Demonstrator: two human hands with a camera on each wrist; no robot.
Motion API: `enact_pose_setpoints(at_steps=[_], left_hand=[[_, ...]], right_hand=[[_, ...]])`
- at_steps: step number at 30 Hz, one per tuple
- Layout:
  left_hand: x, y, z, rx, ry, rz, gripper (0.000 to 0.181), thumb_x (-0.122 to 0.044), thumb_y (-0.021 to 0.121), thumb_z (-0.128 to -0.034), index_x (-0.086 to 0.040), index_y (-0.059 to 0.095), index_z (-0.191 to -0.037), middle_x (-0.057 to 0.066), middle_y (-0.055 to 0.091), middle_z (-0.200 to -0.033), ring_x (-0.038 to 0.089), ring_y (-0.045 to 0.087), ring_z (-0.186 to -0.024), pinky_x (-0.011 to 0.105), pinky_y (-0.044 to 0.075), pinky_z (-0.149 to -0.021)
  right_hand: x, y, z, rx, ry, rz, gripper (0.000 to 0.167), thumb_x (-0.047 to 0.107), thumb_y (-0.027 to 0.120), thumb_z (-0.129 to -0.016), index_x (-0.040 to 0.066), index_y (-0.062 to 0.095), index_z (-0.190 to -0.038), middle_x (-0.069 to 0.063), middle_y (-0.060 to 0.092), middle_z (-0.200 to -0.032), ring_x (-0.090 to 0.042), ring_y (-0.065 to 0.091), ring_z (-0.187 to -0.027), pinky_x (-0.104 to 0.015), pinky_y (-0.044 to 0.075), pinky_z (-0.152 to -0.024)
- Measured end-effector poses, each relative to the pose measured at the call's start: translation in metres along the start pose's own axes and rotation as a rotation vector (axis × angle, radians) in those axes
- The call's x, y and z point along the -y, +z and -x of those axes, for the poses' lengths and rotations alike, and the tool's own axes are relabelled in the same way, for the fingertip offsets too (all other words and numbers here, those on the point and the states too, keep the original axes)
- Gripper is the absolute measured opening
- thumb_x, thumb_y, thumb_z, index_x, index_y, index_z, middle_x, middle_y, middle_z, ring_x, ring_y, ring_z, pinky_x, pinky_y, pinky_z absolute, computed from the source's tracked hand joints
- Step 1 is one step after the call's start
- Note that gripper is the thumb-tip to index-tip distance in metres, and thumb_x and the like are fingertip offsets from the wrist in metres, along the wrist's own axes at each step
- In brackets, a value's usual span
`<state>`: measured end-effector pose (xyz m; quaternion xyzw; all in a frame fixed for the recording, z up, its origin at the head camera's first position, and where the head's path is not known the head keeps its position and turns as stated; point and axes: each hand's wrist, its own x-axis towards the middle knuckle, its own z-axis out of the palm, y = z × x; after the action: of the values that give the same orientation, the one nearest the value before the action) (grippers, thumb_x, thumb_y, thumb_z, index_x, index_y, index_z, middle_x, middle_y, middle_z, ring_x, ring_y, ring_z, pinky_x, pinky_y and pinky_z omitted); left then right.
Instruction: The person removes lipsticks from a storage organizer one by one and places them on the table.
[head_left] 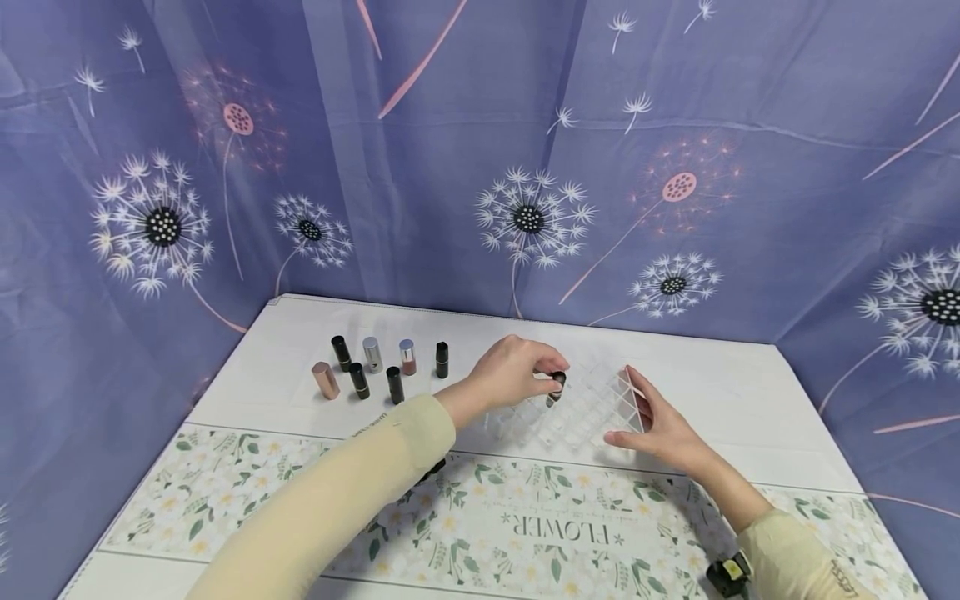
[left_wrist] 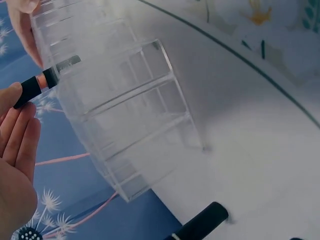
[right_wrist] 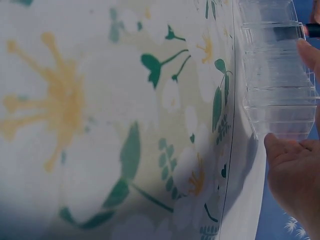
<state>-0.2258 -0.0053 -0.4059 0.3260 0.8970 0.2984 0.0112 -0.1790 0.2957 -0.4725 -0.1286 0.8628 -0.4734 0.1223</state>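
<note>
Between its thumb and fingers, my left hand [head_left: 517, 369] pinches a black lipstick tube [head_left: 557, 387] above a clear lipstick organizer [head_left: 573, 421]. In the left wrist view, the lipstick [left_wrist: 31, 93] shows a coppery band, and its far end sits inside a compartment of the clear organizer [left_wrist: 135, 95]. My right hand [head_left: 663, 429] grips the organizer's right end, thumb at the front and fingers toward the back. That grip also shows in the right wrist view, where the thumb of the right hand [right_wrist: 295, 170] lies against the organizer's near end.
Left of the organizer, several lipsticks stand upright, among them a rose-gold one [head_left: 326, 381], a silver one [head_left: 372, 355], a clear-and-pink one with a silver cap [head_left: 407, 357] and a black one [head_left: 442, 360]. A floral cloth strip [head_left: 558, 500] crosses the white table [head_left: 720, 375]; a patterned curtain [head_left: 435, 167] hangs behind.
</note>
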Motion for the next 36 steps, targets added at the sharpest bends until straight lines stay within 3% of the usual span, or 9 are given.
enact_pose_setpoints(at_steps=[10,16,26,36], left_hand=[[-0.003,-0.03,0.004,-0.036,-0.044,0.098,0.031,-0.026,0.085,-0.0952,-0.018,0.08,-0.125,-0.006,0.081,-0.114,0.008,0.077,-0.105,0.026,0.058,-0.099],[0.0,-0.051,0.01,-0.061,-0.053,0.102,0.033,-0.026,0.085,-0.0948,-0.016,0.08,-0.125,-0.004,0.081,-0.115,0.01,0.077,-0.105,0.027,0.059,-0.096],[0.016,-0.079,0.039,-0.094,-0.091,0.06,0.032,-0.023,0.084,-0.0954,-0.016,0.08,-0.126,-0.003,0.081,-0.118,0.013,0.077,-0.107,0.032,0.061,-0.096],[0.034,-0.09,0.069,-0.12,-0.127,0.007,0.03,-0.022,0.083,-0.0963,-0.014,0.08,-0.125,0.0,0.081,-0.116,0.02,0.078,-0.107,0.039,0.061,-0.096]], right_hand=[[-0.002,0.0,0.0,0.0,0.011,0.003,0.119,0.018,0.087,-0.091,0.011,0.001,-0.173,-0.031,0.01,-0.175,-0.06,0.018,-0.156,-0.069,0.025,-0.123],[-0.004,0.0,0.0,0.008,0.0,0.015,0.117,0.02,0.086,-0.092,0.012,0.001,-0.173,-0.03,0.011,-0.175,-0.059,0.019,-0.156,-0.068,0.026,-0.122],[-0.007,-0.001,0.001,0.006,-0.011,0.026,0.116,0.022,0.085,-0.093,0.01,0.001,-0.173,-0.031,0.011,-0.175,-0.058,0.021,-0.156,-0.066,0.027,-0.121],[-0.008,-0.002,0.0,0.006,-0.013,0.026,0.117,0.021,0.085,-0.094,0.011,0.001,-0.173,-0.031,0.011,-0.175,-0.058,0.02,-0.156,-0.066,0.027,-0.121]])
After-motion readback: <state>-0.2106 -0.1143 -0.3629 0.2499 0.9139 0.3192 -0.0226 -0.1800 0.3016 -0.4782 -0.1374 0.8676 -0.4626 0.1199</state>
